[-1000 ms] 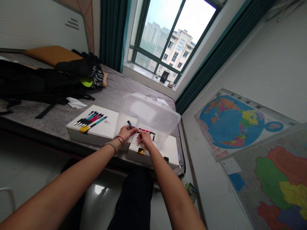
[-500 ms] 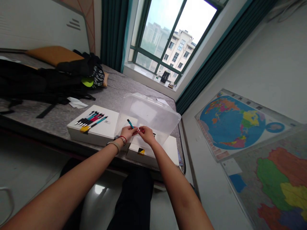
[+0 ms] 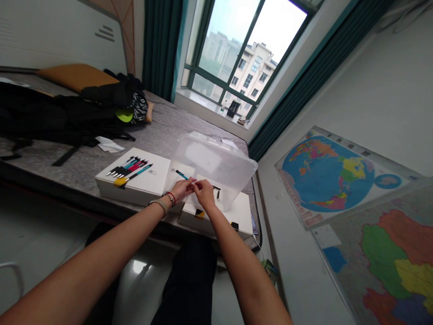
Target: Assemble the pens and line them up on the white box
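My left hand (image 3: 181, 189) is closed around a blue pen (image 3: 182, 174) whose dark end points up and left. Fingers of my right hand (image 3: 204, 193) pinch at the pen's other end, touching the left fingertips; what they grip there is hidden. Both hands are over a clear plastic box (image 3: 216, 158) standing open on white boxes. Small black pen parts (image 3: 218, 195) lie in it, just right of my right hand. Several pens (image 3: 130, 168), blue, black and red, rest side by side on the left white box (image 3: 152, 180).
The right white box (image 3: 241, 214) sits near the front edge of a grey mattress (image 3: 162, 122). A crumpled tissue (image 3: 108, 145) and a black backpack (image 3: 50, 117) lie to the left. Maps (image 3: 338, 176) hang on the right wall, and a window (image 3: 243, 58) is ahead.
The blue pen has tipped flatter toward the left. My right hand has shifted slightly, and the red piece seen at its fingers is out of sight. Black parts beside it now show.
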The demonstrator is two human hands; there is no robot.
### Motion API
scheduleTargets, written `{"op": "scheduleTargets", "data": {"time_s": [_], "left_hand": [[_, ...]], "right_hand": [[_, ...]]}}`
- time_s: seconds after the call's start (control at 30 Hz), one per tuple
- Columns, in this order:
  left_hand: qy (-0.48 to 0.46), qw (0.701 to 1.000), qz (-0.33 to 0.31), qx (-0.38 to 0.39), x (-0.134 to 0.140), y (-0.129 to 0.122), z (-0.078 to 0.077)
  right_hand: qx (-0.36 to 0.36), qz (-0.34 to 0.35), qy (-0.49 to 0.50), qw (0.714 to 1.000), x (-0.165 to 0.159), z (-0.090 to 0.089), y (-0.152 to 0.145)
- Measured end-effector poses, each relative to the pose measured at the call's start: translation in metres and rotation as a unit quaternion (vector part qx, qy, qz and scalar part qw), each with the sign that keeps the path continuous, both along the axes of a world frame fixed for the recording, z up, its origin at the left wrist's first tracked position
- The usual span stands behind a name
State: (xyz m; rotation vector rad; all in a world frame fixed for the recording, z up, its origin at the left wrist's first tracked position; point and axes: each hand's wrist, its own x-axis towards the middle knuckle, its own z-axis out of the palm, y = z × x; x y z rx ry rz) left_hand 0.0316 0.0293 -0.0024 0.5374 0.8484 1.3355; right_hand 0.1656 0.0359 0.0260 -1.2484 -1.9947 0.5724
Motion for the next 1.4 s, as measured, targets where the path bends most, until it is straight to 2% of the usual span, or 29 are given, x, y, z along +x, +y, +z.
{"op": "scheduleTargets", "data": {"time_s": [0.17, 0.4, 0.5, 0.73, 0.83, 0.9, 1.03, 1.13, 1.2, 1.3, 1.4], "left_hand": [[-0.035, 0.999, -0.037, 0.006, -0.002, -0.002, 0.000], [-0.059, 0.996, -0.063, 0.015, -0.005, -0.001, -0.002], [-0.053, 0.995, -0.078, 0.022, -0.006, 0.000, -0.004], [-0.011, 0.994, -0.092, 0.057, -0.006, 0.003, -0.011], [-0.008, 0.992, -0.110, 0.065, -0.006, 0.003, -0.009], [-0.008, 0.990, -0.129, 0.053, -0.008, 0.002, -0.007], [0.012, 0.982, -0.188, 0.034, -0.011, 0.001, -0.001], [0.038, 0.970, -0.237, 0.030, -0.013, 0.002, 0.004], [0.056, 0.964, -0.257, 0.032, -0.014, 0.002, 0.009], [0.095, 0.964, -0.246, 0.032, -0.016, 0.004, 0.022], [0.207, 0.949, -0.237, 0.032, -0.021, 0.006, 0.043]], "right_hand": [[-0.052, -0.031, 0.084, 0.995, -0.009, -0.007, -0.006], [-0.167, -0.059, 0.213, 0.961, -0.011, -0.012, -0.008], [-0.168, -0.053, 0.234, 0.956, -0.011, -0.014, -0.006], [-0.102, -0.035, 0.189, 0.976, -0.011, -0.016, -0.007], [-0.047, -0.030, 0.096, 0.994, -0.005, -0.006, -0.003], [-0.005, -0.009, 0.029, 1.000, 0.002, 0.007, 0.002], [0.056, 0.126, -0.068, 0.988, 0.013, 0.042, 0.017], [0.041, 0.222, -0.114, 0.967, 0.016, 0.063, 0.029], [0.021, 0.250, -0.115, 0.961, 0.017, 0.069, 0.034], [-0.035, 0.243, -0.080, 0.966, 0.017, 0.065, 0.035], [-0.129, 0.195, 0.027, 0.972, 0.014, 0.053, 0.032]]}}
